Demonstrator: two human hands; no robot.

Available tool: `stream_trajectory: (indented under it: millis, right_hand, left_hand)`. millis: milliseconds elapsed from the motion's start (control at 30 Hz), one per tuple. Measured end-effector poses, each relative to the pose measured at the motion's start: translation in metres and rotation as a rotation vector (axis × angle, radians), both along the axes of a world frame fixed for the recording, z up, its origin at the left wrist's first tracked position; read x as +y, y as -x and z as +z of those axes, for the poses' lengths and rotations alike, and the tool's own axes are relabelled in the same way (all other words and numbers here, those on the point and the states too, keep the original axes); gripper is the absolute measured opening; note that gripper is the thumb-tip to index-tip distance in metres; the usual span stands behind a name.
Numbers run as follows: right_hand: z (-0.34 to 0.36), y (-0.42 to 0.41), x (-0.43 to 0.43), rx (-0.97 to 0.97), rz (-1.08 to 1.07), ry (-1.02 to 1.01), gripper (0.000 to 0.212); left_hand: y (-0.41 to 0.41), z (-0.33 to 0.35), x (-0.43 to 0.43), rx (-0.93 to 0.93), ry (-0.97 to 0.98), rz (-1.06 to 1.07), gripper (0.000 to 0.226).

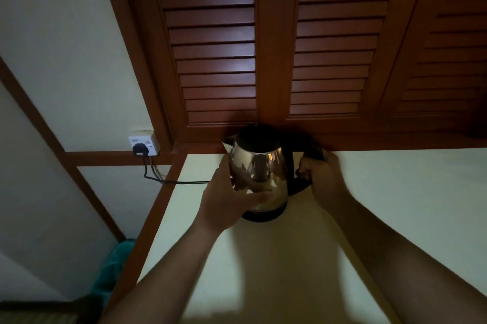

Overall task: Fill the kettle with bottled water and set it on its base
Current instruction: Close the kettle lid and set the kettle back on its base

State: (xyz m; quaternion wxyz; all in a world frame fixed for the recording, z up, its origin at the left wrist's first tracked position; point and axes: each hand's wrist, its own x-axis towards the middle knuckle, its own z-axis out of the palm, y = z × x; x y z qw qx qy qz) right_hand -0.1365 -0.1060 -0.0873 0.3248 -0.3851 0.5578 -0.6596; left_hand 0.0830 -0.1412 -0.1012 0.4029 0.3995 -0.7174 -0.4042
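Observation:
A shiny steel kettle (259, 168) with a black lid and black handle stands at the back of a cream counter (382, 205), spout pointing left. Under it shows its black base (263, 216). My right hand (319, 173) grips the black handle on the kettle's right side. My left hand (229, 197) cups the lower left of the steel body, thumb across the front. No water bottle is in view.
A black cord (184, 182) runs from the base leftward to a plug in a white wall socket (144, 145). Brown louvred doors (216, 60) rise right behind the kettle. The counter's wooden left edge (158, 205) drops off to a teal cloth (110, 276) below.

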Motion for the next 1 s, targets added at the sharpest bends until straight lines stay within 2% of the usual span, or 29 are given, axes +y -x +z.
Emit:
stream_trajectory:
  millis: [100,200,267,367,467,633,767,900,1000]
  right_hand:
    - [-0.006,-0.001,0.008,0.081,0.029,0.064,0.028]
    - [-0.017,-0.013,0.019,0.008,-0.023,0.052,0.043]
    - [-0.032,-0.027,0.027,-0.019,-0.075,-0.040,0.046]
    - [-0.058,-0.046,0.036,-0.081,-0.046,-0.127,0.051]
    - [-0.064,-0.054,0.039,-0.045,-0.041,-0.118,0.050]
    - [-0.059,-0.057,0.034,0.014,-0.038,-0.134,0.055]
    - [-0.058,-0.056,0.027,0.009,-0.051,-0.158,0.059]
    - [-0.054,-0.050,0.025,0.001,-0.021,-0.196,0.060]
    - [-0.050,-0.045,0.028,-0.083,0.030,-0.186,0.062]
  left_hand:
    - [-0.002,-0.002,-0.001,0.044,-0.050,-0.078,0.084]
    - [-0.013,-0.015,-0.009,0.054,-0.150,-0.097,0.051]
    - [-0.020,-0.028,-0.009,0.063,-0.232,-0.113,0.041]
    - [-0.024,-0.037,-0.006,0.141,-0.275,-0.150,0.046]
    - [-0.025,-0.037,-0.005,0.203,-0.303,-0.189,0.054]
    - [-0.023,-0.045,-0.007,0.180,-0.297,-0.103,0.040]
    - [-0.019,-0.052,-0.007,0.206,-0.304,-0.002,0.050]
    - [-0.019,-0.050,-0.007,0.158,-0.294,0.004,0.052]
    - [-0.024,-0.045,-0.008,0.204,-0.347,-0.032,0.057]
